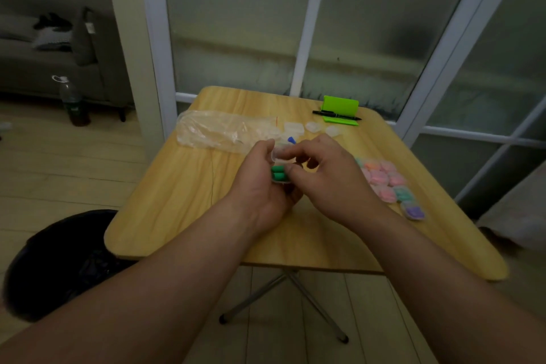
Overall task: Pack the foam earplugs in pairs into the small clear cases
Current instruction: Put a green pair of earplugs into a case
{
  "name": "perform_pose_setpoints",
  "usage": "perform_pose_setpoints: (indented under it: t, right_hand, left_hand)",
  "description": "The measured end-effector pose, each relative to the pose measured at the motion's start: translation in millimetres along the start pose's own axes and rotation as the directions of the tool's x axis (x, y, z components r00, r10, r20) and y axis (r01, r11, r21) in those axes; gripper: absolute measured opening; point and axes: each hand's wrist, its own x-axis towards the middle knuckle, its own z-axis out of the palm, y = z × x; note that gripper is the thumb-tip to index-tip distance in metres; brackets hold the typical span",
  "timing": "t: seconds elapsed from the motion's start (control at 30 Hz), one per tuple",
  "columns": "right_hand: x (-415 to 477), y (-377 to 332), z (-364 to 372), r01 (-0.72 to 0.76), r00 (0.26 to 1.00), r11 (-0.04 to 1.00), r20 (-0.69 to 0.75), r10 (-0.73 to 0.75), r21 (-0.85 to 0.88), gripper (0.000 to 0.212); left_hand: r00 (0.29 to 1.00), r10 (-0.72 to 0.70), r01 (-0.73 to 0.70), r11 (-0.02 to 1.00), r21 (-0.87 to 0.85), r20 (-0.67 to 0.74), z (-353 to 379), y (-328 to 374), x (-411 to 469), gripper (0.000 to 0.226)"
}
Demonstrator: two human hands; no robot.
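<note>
Both hands meet above the middle of the wooden table (177, 201). My left hand (263, 183) cradles a small clear case (279, 156) with two green earplugs (277, 173) lying in its lower half. My right hand (325, 174) pinches the case's raised clear lid with thumb and forefinger. A blue earplug (291, 139) lies just beyond the hands. Three empty clear cases (294, 128) sit farther back. To the right lie several filled cases (384, 179) holding pink, green and purple earplugs.
A crumpled clear plastic bag (218, 133) lies at the table's back left. A green holder (340, 109) with a black pen (336, 114) stands at the back right. A dark bin (59, 260) sits on the floor left; glass doors stand behind.
</note>
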Motion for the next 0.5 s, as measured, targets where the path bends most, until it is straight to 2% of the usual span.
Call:
perform_pose_setpoints:
  t: [0.17,0.27,0.33,0.5]
  right_hand:
    - [2.7,6.7,-6.7,-0.046,0.993,0.997,-0.108,0.052,0.054,0.023]
    - [3.2,9.0,-9.9,-0.078,0.997,0.996,-0.024,0.079,0.035,0.040]
    - [0.5,8.4,-9.5,-0.047,0.997,0.999,0.055,0.048,-0.018,0.047]
    - [-9.6,8.3,-6.9,0.042,0.997,0.996,0.072,-0.036,-0.078,0.045]
  left_hand:
    - [1.000,0.001,-0.002,0.999,0.033,0.004,0.4,-1.3,0.4,0.049]
    - [1.000,-0.017,0.017,0.999,0.037,0.003,1.9,-3.4,0.8,0.049]
    - [0.999,-0.036,0.035,0.999,0.012,0.023,3.2,-5.4,0.7,0.054]
    - [0.998,-0.051,0.050,0.997,-0.066,-0.023,2.1,-1.6,0.1,0.062]
